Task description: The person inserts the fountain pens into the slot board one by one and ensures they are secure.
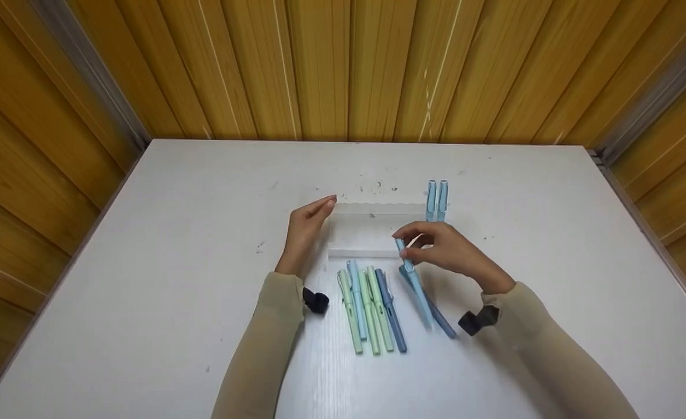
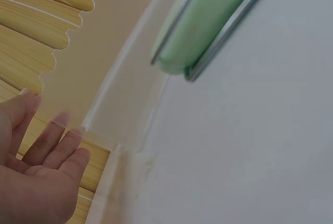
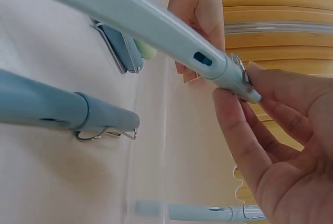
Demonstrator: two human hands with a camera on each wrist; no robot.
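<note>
My right hand [image 1: 445,250] pinches a light blue pen [image 1: 418,294] by its clip end, the barrel slanting down toward me. Under it in the head view lies a dark blue pen [image 1: 443,319], seen closer in the right wrist view. At the left end of a clear plastic pen stand [image 1: 372,254], my left hand [image 2: 44,177] holds the edge between thumb and fingers. The stand's back edge [image 2: 67,41] is scalloped. Two light blue pens [image 1: 437,201] rest side by side at its right end, their lower parts partly behind my right hand.
In front of the stand lies a row of several pens: green pens [image 1: 350,314], a light blue pen [image 1: 357,302] and a dark blue pen [image 1: 392,314]. The white table [image 1: 145,279] has dark specks and is bordered by wood-patterned walls [image 1: 319,70].
</note>
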